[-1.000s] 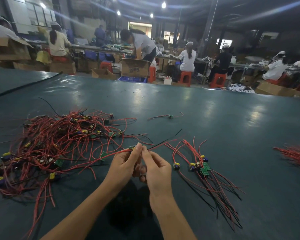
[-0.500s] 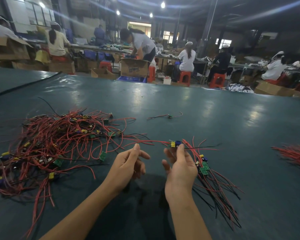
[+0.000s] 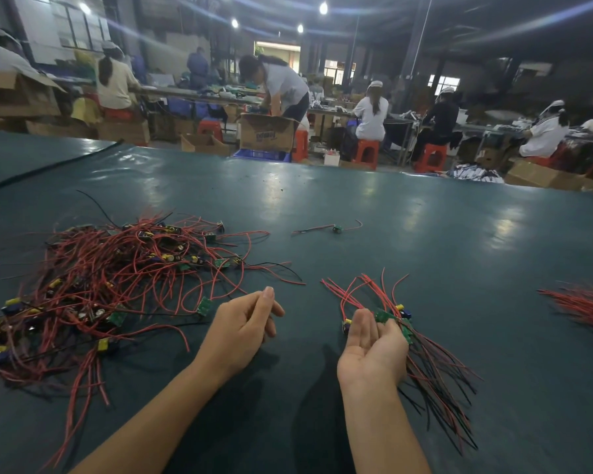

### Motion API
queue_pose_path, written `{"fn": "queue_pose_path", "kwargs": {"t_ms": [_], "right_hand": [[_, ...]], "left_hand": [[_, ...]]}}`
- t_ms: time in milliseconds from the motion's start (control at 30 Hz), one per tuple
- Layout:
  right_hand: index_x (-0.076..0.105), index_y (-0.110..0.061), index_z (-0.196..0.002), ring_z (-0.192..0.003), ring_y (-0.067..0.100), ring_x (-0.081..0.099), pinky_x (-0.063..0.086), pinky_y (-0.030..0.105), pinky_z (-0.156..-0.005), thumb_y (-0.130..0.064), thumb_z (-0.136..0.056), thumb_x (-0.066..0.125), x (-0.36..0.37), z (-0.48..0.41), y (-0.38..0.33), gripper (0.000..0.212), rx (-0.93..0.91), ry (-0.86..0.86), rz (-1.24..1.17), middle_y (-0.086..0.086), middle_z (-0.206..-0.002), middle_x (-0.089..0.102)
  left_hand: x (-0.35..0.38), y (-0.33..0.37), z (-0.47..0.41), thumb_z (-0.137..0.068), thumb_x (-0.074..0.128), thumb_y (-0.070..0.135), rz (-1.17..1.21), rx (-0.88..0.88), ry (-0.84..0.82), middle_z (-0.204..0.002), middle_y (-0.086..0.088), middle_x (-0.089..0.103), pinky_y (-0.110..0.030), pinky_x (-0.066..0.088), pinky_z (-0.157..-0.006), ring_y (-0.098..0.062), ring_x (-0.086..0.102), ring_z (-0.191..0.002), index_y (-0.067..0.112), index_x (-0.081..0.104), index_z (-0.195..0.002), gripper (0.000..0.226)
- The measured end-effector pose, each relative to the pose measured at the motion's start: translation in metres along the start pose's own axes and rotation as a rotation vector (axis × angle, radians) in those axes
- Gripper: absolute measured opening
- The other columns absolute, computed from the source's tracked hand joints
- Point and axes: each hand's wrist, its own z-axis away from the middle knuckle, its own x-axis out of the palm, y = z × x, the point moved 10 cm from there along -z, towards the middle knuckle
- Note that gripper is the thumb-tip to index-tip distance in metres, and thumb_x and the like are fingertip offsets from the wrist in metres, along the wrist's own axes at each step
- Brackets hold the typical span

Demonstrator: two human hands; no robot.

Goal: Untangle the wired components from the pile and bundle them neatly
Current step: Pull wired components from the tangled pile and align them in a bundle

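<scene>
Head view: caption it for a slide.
Right hand at the sorted bundle, left hand empty beside the tangled wire pile.

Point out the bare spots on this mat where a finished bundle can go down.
Widest bare mat lies between the sorted bundle and the red wires at the right edge. Also free: beyond the lone component. Crowded: the tangled pile left of the left hand.

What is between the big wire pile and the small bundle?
The left hand, holding nothing, with bare green table around it, in the head view.
</scene>
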Motion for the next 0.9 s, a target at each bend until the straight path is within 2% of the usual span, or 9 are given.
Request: {"fn": "queue_pose_path", "kwargs": {"t_ms": [100, 200, 300, 400, 500, 633, 767, 833, 900], "right_hand": [[0.053, 0.002, -0.106, -0.085, 0.018, 0.068, 0.058, 0.028, -0.069, -0.013, -0.100, 0.053, 0.005, 0.003, 0.000, 0.016, 0.000, -0.046, 0.013, 0.013, -0.093, 0.064], [0.057, 0.001, -0.094, -0.091, 0.020, 0.069, 0.058, 0.027, -0.069, -0.013, -0.098, 0.054, 0.011, 0.004, 0.002, 0.015, 0.006, -0.096, 0.042, 0.015, -0.101, 0.066], [0.058, 0.000, -0.101, -0.091, 0.020, 0.070, 0.058, 0.026, -0.065, -0.013, -0.099, 0.054, 0.014, 0.005, 0.007, 0.014, 0.013, -0.137, 0.063, 0.015, -0.104, 0.067], [0.058, 0.000, -0.108, -0.091, 0.021, 0.071, 0.060, 0.026, -0.060, -0.012, -0.098, 0.055, 0.016, 0.006, 0.014, 0.016, 0.022, -0.171, 0.098, 0.018, -0.106, 0.067], [0.057, 0.000, -0.113, -0.093, 0.024, 0.071, 0.061, 0.026, -0.060, -0.011, -0.098, 0.055, 0.018, 0.007, 0.020, 0.019, 0.028, -0.189, 0.140, 0.021, -0.110, 0.067], [0.060, -0.002, -0.107, -0.092, 0.024, 0.071, 0.061, 0.026, -0.059, -0.010, -0.097, 0.056, 0.019, 0.008, 0.026, 0.014, 0.046, -0.207, 0.186, 0.021, -0.110, 0.067], [0.061, -0.002, -0.100, -0.086, 0.023, 0.072, 0.060, 0.026, -0.055, -0.016, -0.098, 0.057, 0.025, 0.013, 0.034, 0.014, 0.106, -0.268, 0.227, 0.020, -0.104, 0.069], [0.062, -0.002, -0.100, -0.084, 0.023, 0.072, 0.059, 0.026, -0.054, -0.021, -0.098, 0.057, 0.029, 0.016, 0.041, 0.020, 0.146, -0.313, 0.265, 0.019, -0.102, 0.071], [0.063, -0.001, -0.100, -0.082, 0.024, 0.073, 0.059, 0.026, -0.054, -0.024, -0.098, 0.058, 0.032, 0.020, 0.049, 0.024, 0.183, -0.359, 0.315, 0.017, -0.097, 0.073]], "left_hand": [[-0.021, 0.015, -0.001, -0.099, 0.047, 0.042, -0.414, 0.192, 0.139, -0.067, 0.007, 0.064, -0.038, 0.050, -0.062, -0.012, 0.058, -0.063, 0.021, 0.065, -0.073, 0.038], [-0.038, 0.031, 0.000, -0.088, 0.062, 0.030, -0.707, 0.321, 0.284, -0.098, 0.003, 0.066, -0.039, 0.045, -0.081, -0.023, 0.058, -0.094, 0.018, 0.069, -0.086, 0.015], [-0.056, 0.002, -0.010, -0.088, 0.062, 0.037, -0.877, 0.041, 0.226, -0.129, 0.000, 0.057, -0.042, 0.033, -0.098, -0.025, 0.048, -0.120, 0.025, 0.064, -0.114, 0.029], [-0.067, -0.023, -0.013, -0.091, 0.054, 0.044, -0.980, -0.152, 0.118, -0.123, 0.002, 0.060, -0.041, 0.034, -0.098, -0.024, 0.052, -0.116, 0.027, 0.053, -0.128, 0.040], [-0.072, -0.013, -0.015, -0.093, 0.056, 0.030, -0.921, -0.093, 0.158, -0.112, 0.002, 0.067, -0.041, 0.038, -0.094, -0.023, 0.059, -0.107, 0.023, 0.058, -0.124, 0.032], [-0.069, 0.010, -0.012, -0.089, 0.063, 0.017, -0.794, 0.064, 0.238, -0.093, -0.001, 0.073, -0.042, 0.048, -0.087, -0.026, 0.064, -0.090, 0.016, 0.068, -0.110, 0.022], [-0.068, 0.028, -0.003, -0.085, 0.069, 0.008, -0.317, 0.151, 0.376, -0.079, 0.007, 0.070, -0.020, 0.051, -0.068, -0.009, 0.065, -0.071, 0.018, 0.070, -0.093, 0.013], [-0.067, 0.033, 0.001, -0.086, 0.069, 0.005, -0.138, 0.188, 0.425, -0.078, 0.006, 0.071, -0.022, 0.053, -0.067, -0.011, 0.065, -0.069, 0.019, 0.070, -0.092, 0.015], [-0.065, 0.047, 0.006, -0.087, 0.069, 0.004, -0.107, 0.314, 0.448, -0.082, 0.004, 0.071, -0.020, 0.052, -0.068, -0.014, 0.064, -0.072, 0.015, 0.071, -0.095, 0.014]]}}
